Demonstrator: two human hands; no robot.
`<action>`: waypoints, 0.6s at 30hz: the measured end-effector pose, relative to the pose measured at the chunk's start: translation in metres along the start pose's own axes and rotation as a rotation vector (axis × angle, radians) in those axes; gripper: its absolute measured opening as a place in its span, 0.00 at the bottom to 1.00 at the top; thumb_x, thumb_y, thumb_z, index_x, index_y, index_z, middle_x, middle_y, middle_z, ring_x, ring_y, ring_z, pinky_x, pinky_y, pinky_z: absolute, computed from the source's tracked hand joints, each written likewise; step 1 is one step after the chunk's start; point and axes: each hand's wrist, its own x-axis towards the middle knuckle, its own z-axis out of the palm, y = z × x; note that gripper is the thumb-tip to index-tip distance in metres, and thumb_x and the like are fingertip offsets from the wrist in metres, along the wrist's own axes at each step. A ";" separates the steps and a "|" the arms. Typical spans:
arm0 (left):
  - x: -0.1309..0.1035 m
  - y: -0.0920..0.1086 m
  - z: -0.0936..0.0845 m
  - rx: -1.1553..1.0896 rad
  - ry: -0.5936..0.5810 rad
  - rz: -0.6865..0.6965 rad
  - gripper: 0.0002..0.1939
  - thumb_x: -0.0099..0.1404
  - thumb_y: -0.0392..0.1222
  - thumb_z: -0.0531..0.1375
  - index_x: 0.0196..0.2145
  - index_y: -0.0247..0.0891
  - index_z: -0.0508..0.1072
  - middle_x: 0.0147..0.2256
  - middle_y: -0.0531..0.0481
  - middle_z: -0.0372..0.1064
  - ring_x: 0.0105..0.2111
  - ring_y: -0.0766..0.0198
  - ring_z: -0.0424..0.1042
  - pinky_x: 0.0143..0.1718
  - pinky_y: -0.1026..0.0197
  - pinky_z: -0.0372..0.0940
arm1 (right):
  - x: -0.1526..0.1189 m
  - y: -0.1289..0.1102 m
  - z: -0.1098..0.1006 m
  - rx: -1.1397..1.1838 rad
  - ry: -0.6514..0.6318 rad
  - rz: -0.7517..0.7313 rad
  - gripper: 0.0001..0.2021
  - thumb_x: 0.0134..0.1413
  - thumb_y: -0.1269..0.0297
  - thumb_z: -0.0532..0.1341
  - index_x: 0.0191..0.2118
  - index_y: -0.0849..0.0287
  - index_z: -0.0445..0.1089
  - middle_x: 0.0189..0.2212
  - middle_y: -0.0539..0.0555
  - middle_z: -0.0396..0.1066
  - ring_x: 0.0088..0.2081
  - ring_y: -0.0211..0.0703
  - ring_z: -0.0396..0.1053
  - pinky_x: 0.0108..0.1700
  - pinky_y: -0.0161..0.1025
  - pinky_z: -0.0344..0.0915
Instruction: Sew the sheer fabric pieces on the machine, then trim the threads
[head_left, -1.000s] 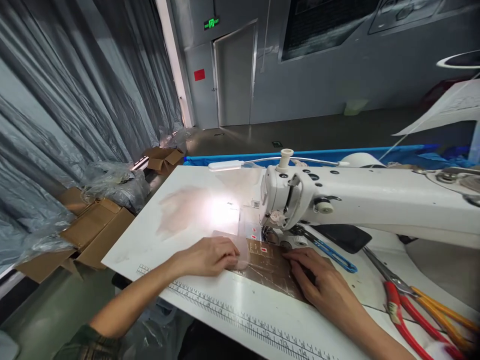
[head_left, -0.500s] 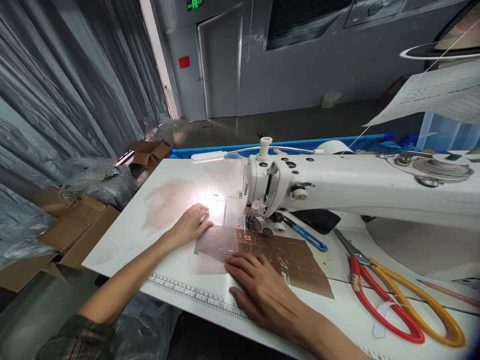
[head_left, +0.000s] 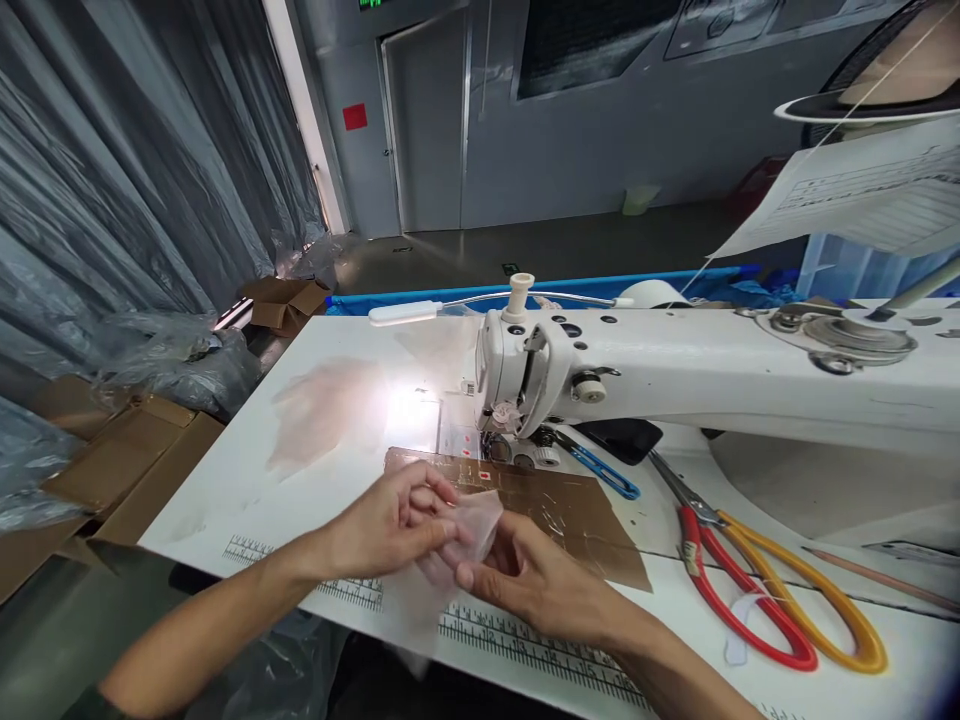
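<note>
The sheer pink fabric (head_left: pixel 478 522), pinched in the left hand (head_left: pixel 390 528) and right hand (head_left: pixel 541 574), could be creased by tight bunching.

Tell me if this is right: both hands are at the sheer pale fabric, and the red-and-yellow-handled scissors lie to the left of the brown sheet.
Wrong on one point: the scissors lie to the right of the brown sheet, as the head view shows. The left hand and right hand are at the sheer pale fabric.
</note>
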 end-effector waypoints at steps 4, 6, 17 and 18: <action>-0.006 0.008 -0.004 0.008 0.111 0.081 0.20 0.61 0.54 0.62 0.39 0.33 0.69 0.28 0.49 0.71 0.27 0.66 0.75 0.29 0.64 0.72 | -0.007 -0.001 -0.002 0.172 -0.016 0.133 0.20 0.50 0.48 0.65 0.41 0.60 0.70 0.32 0.52 0.73 0.34 0.41 0.72 0.41 0.41 0.70; -0.005 0.014 -0.015 0.029 0.225 0.124 0.21 0.61 0.56 0.61 0.39 0.33 0.69 0.25 0.52 0.68 0.24 0.66 0.73 0.22 0.68 0.69 | -0.011 0.002 -0.011 0.201 0.034 0.213 0.22 0.48 0.46 0.65 0.39 0.60 0.71 0.30 0.53 0.73 0.32 0.41 0.72 0.35 0.38 0.70; 0.055 0.010 -0.064 1.084 0.402 0.306 0.14 0.68 0.45 0.51 0.43 0.36 0.71 0.38 0.45 0.72 0.37 0.58 0.73 0.36 0.57 0.70 | 0.015 0.011 -0.051 -0.976 0.491 0.085 0.12 0.59 0.56 0.53 0.33 0.57 0.69 0.24 0.54 0.72 0.23 0.44 0.69 0.24 0.37 0.59; 0.066 0.007 -0.069 1.152 0.374 0.320 0.14 0.68 0.44 0.50 0.45 0.36 0.71 0.41 0.44 0.71 0.40 0.56 0.72 0.40 0.55 0.69 | 0.016 0.013 -0.050 -1.001 0.502 0.086 0.13 0.60 0.56 0.52 0.33 0.57 0.69 0.24 0.54 0.72 0.23 0.44 0.69 0.23 0.37 0.58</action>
